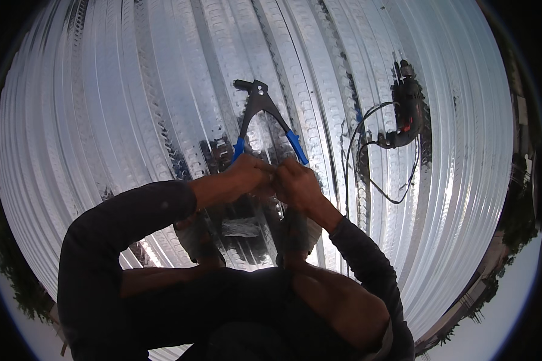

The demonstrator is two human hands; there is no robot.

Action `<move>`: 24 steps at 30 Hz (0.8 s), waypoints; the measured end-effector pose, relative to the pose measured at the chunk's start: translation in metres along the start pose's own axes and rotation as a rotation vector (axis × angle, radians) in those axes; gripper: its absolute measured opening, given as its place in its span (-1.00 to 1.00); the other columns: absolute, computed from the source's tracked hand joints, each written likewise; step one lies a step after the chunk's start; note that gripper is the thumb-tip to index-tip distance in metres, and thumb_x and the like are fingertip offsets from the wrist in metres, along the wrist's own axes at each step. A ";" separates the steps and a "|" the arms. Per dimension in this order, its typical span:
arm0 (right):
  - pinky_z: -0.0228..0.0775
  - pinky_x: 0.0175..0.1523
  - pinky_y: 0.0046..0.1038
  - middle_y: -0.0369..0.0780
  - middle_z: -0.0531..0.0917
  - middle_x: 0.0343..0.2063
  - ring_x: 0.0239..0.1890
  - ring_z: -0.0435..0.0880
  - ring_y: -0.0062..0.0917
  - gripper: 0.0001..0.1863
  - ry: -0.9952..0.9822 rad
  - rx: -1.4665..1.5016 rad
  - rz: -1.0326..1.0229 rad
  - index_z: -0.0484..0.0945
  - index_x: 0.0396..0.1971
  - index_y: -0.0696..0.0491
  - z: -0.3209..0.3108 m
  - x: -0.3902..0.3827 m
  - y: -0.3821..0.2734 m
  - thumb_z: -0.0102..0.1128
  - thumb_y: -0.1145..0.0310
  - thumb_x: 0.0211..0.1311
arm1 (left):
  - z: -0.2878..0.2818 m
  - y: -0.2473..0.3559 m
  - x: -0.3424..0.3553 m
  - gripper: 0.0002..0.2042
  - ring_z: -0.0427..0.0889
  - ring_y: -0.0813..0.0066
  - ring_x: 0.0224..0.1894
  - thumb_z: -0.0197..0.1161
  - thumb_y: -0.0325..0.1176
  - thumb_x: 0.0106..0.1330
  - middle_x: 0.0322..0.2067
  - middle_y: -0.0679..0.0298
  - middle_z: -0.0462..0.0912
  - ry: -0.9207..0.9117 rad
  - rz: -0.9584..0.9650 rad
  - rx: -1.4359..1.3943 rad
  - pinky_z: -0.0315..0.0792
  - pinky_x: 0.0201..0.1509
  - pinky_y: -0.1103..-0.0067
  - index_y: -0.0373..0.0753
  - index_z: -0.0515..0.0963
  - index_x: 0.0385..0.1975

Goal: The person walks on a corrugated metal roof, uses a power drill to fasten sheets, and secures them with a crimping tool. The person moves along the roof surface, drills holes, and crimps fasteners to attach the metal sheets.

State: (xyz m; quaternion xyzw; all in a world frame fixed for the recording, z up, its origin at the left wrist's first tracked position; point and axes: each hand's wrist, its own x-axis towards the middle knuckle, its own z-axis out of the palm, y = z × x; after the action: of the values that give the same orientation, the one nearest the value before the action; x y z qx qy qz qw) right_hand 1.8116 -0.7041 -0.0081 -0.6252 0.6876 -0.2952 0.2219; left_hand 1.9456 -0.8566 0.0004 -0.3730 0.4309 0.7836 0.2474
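My left hand and my right hand meet in front of me, fingertips pressed together. Whatever they pinch, if anything, is too small or hidden to name. Just beyond them a hand riveter lies on the ribbed metal sheeting, its black head pointing away and to the left. Its two blue-gripped handles are spread apart and end close to my hands. The tip of the left handle is partly covered by my left hand.
A dark power drill lies on the sheeting to the right, its black cable looping toward me. A crumpled clear plastic piece sits between my feet. Raised ribs run away from me, and trees show past the sheeting's edge.
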 end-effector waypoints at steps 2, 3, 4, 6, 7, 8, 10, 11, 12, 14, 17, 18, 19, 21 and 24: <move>0.49 -0.40 -0.25 -0.15 0.51 -0.38 -0.40 0.63 -0.22 -0.78 -0.028 -0.005 0.017 0.49 -0.40 0.06 -0.005 0.003 0.000 0.36 0.38 -0.02 | 0.000 0.016 0.001 -0.63 0.75 0.32 -0.32 0.15 -0.54 0.25 -0.26 0.05 0.73 0.078 0.003 0.096 0.66 -0.27 0.45 -0.44 0.51 0.08; 0.49 -0.40 -0.25 -0.15 0.51 -0.38 -0.41 0.62 -0.21 -0.79 0.006 0.025 0.018 0.49 -0.40 0.06 -0.006 0.003 0.002 0.35 0.40 -0.02 | 0.001 0.023 0.001 -0.61 0.76 0.33 -0.36 0.16 -0.56 0.23 -0.30 0.05 0.73 0.116 0.004 0.144 0.66 -0.29 0.46 -0.45 0.49 0.09; 0.49 -0.40 -0.24 -0.16 0.50 -0.39 -0.42 0.62 -0.20 -0.80 0.041 0.054 0.019 0.49 -0.40 0.06 -0.008 0.005 0.003 0.34 0.42 -0.01 | 0.000 0.023 0.004 -0.57 0.75 0.33 -0.39 0.16 -0.57 0.22 -0.32 0.04 0.73 0.122 0.105 0.222 0.65 -0.31 0.46 -0.44 0.44 0.14; 0.49 -0.40 -0.21 -0.16 0.51 -0.38 -0.43 0.62 -0.17 -0.81 0.093 0.105 0.011 0.48 -0.39 0.05 -0.009 0.009 0.004 0.33 0.44 0.00 | -0.002 0.024 0.008 -0.48 0.73 0.34 -0.47 0.17 -0.59 0.20 -0.37 0.03 0.72 0.141 0.304 0.381 0.63 -0.34 0.45 -0.43 0.34 0.23; 0.50 -0.40 -0.20 -0.15 0.52 -0.36 -0.43 0.62 -0.15 -0.80 0.109 0.122 0.003 0.48 -0.37 0.05 -0.010 0.012 0.004 0.32 0.45 0.01 | -0.001 0.025 0.010 -0.45 0.73 0.36 -0.45 0.18 -0.57 0.22 -0.38 0.03 0.72 0.150 0.354 0.436 0.61 -0.34 0.47 -0.41 0.29 0.26; 0.50 -0.39 -0.18 -0.15 0.53 -0.35 -0.42 0.62 -0.13 -0.80 0.127 0.140 -0.002 0.48 -0.36 0.05 -0.011 0.013 0.004 0.31 0.46 0.02 | 0.001 0.030 0.011 -0.42 0.73 0.37 -0.43 0.18 -0.56 0.23 -0.38 0.03 0.72 0.157 0.403 0.492 0.59 -0.34 0.48 -0.39 0.24 0.29; 0.51 -0.38 -0.17 -0.13 0.56 -0.34 -0.41 0.64 -0.11 -0.79 0.036 0.104 0.054 0.49 -0.31 0.05 -0.014 0.012 0.013 0.31 0.45 0.04 | 0.005 0.039 0.010 -0.38 0.72 0.32 -0.38 0.17 -0.56 0.22 -0.40 0.00 0.70 0.168 0.465 0.524 0.57 -0.29 0.45 -0.39 0.19 0.32; 0.51 -0.37 -0.17 -0.12 0.57 -0.34 -0.40 0.64 -0.10 -0.78 -0.011 0.086 0.082 0.49 -0.28 0.05 -0.017 0.015 0.015 0.31 0.45 0.06 | 0.006 0.041 0.010 -0.37 0.73 0.24 -0.35 0.17 -0.57 0.19 -0.42 -0.04 0.69 0.174 0.478 0.500 0.56 -0.25 0.41 -0.42 0.19 0.31; 0.52 -0.36 -0.18 -0.11 0.59 -0.35 -0.39 0.65 -0.09 -0.76 -0.016 0.096 0.088 0.49 -0.25 0.05 -0.020 0.019 0.016 0.31 0.44 0.07 | 0.006 0.043 0.011 -0.37 0.73 0.17 -0.32 0.16 -0.58 0.16 -0.43 -0.09 0.67 0.179 0.490 0.475 0.55 -0.21 0.37 -0.44 0.19 0.31; 0.53 -0.35 -0.19 -0.09 0.61 -0.38 -0.38 0.66 -0.08 -0.74 -0.028 0.118 0.102 0.48 -0.21 0.06 -0.028 0.029 0.017 0.31 0.44 0.10 | 0.004 0.043 0.015 -0.39 0.68 0.39 -0.36 0.17 -0.52 0.27 -0.44 0.03 0.68 0.228 0.533 0.432 0.52 -0.25 0.47 -0.37 0.16 0.33; 0.53 -0.34 -0.22 -0.08 0.62 -0.45 -0.44 0.67 -0.12 -0.74 -0.046 0.047 0.164 0.53 -0.17 0.09 -0.027 0.043 0.029 0.31 0.42 0.12 | 0.003 0.053 0.014 -0.43 0.64 0.49 -0.39 0.17 -0.49 0.33 -0.44 0.10 0.69 0.291 0.516 0.414 0.51 -0.27 0.50 -0.35 0.17 0.33; 0.54 -0.32 -0.26 -0.07 0.64 -0.44 -0.44 0.68 -0.16 -0.75 0.045 0.094 0.183 0.56 -0.17 0.11 -0.027 0.051 0.039 0.30 0.42 0.13 | 0.002 0.057 0.011 -0.44 0.64 0.49 -0.40 0.17 -0.49 0.34 -0.43 0.10 0.69 0.317 0.497 0.415 0.51 -0.27 0.50 -0.36 0.18 0.32; 0.54 -0.31 -0.29 -0.06 0.65 -0.43 -0.44 0.69 -0.19 -0.75 0.134 0.143 0.200 0.60 -0.18 0.13 -0.030 0.060 0.054 0.30 0.41 0.13 | -0.002 0.057 0.012 -0.47 0.63 0.50 -0.40 0.17 -0.49 0.33 -0.43 0.12 0.69 0.341 0.526 0.412 0.51 -0.28 0.51 -0.37 0.21 0.30; 0.52 -0.32 -0.43 -0.13 0.68 -0.44 -0.43 0.68 -0.43 -0.76 0.286 0.220 0.299 0.64 -0.17 0.20 -0.038 0.073 0.100 0.30 0.43 0.18 | -0.009 0.062 0.015 -0.52 0.63 0.52 -0.40 0.17 -0.48 0.33 -0.44 0.15 0.68 0.372 0.604 0.406 0.50 -0.29 0.53 -0.39 0.28 0.25; 0.52 -0.21 -0.43 0.00 0.73 -0.40 -0.38 0.73 -0.35 -0.77 0.355 0.212 0.491 0.69 -0.23 0.22 -0.048 0.081 0.169 0.24 0.40 0.19 | -0.017 0.063 0.023 -0.61 0.61 0.57 -0.41 0.18 -0.48 0.31 -0.47 0.20 0.66 0.271 0.539 0.355 0.49 -0.29 0.54 -0.40 0.41 0.13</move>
State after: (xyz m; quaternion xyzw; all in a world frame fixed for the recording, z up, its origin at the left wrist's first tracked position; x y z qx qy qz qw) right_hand 1.6467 -0.7710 -0.0839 -0.3525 0.8114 -0.4073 0.2270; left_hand 1.8937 -0.9009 0.0071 -0.2977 0.6725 0.6768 0.0332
